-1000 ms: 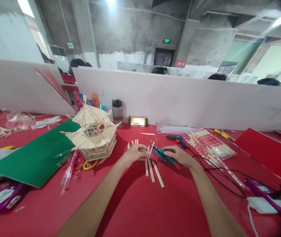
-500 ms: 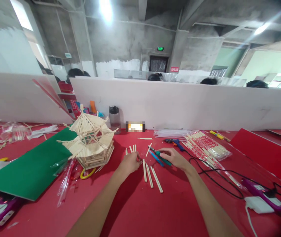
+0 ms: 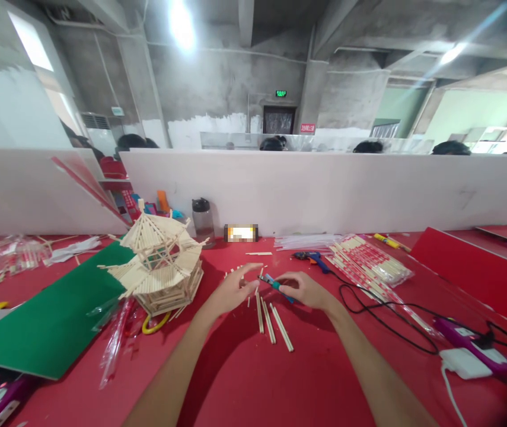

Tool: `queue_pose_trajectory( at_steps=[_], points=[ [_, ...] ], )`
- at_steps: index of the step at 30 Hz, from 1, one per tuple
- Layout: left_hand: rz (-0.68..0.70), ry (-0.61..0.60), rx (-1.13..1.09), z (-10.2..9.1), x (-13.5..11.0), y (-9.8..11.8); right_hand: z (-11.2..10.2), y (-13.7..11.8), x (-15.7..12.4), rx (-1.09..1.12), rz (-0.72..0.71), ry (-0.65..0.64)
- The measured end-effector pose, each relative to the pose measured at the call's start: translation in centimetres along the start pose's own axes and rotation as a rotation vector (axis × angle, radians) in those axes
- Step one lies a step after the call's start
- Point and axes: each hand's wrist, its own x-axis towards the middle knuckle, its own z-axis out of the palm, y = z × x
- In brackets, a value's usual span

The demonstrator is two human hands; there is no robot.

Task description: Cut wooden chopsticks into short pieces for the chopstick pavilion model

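Observation:
My right hand [image 3: 304, 289] is closed around the handles of a pair of pliers [image 3: 276, 285] with teal and blue grips, their jaws pointing left. Facing it, my left hand [image 3: 235, 289] has thumb and forefinger apart beside the jaws; I see nothing clearly held in it. Below the jaws, several pale wooden sticks [image 3: 281, 327] lie in small groups on the red table [image 3: 253, 385]. More sticks behind my left hand are mostly hidden by it. A tiered pavilion model [image 3: 177, 279] made of such sticks stands left of my left hand.
A bottle [image 3: 201, 222] stands behind the model, near a white partition [image 3: 324, 190]. Rightward lie a blue glue gun [image 3: 318, 261], its black cable [image 3: 369, 308], packed sticks [image 3: 369, 261] and a white plug [image 3: 464, 362]. A green board [image 3: 53, 314] lies left.
My left hand has risen from the sticks, its fingers now spread beside the pliers' jaws. The pliers have shifted slightly left with my right hand. The view has tilted a little upward.

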Motion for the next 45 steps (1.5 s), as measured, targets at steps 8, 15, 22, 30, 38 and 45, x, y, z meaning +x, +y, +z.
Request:
queue_pose_trajectory(
  at_steps=[8, 15, 22, 30, 38, 45],
  points=[
    [-0.026, -0.124, -0.196, -0.6, -0.1, -0.3, 1.4, -1.1, 0.1, 0.015, -0.051, 0.019],
    [-0.051, -0.193, -0.199, -2.3, -0.2, -0.8, 2.8, -1.0, 0.5, 0.034, -0.063, 0.013],
    [-0.064, -0.261, -0.181, -2.9, -0.3, -1.2, 3.6, -1.1, 0.5, -0.036, -0.096, 0.001],
    [-0.014, -0.259, -0.181, -3.1, -0.2, -1.8, 3.4, -1.8, 0.0, -0.161, -0.085, -0.060],
    [0.008, -0.198, -0.090, -3.1, -0.5, -1.0, 4.1, -1.9, 0.1, -0.261, -0.111, 0.002],
    [0.058, -0.103, -0.075, -2.7, -0.1, -1.5, 4.9, -1.9, 0.8, -0.376, -0.013, 0.102]
  ],
)
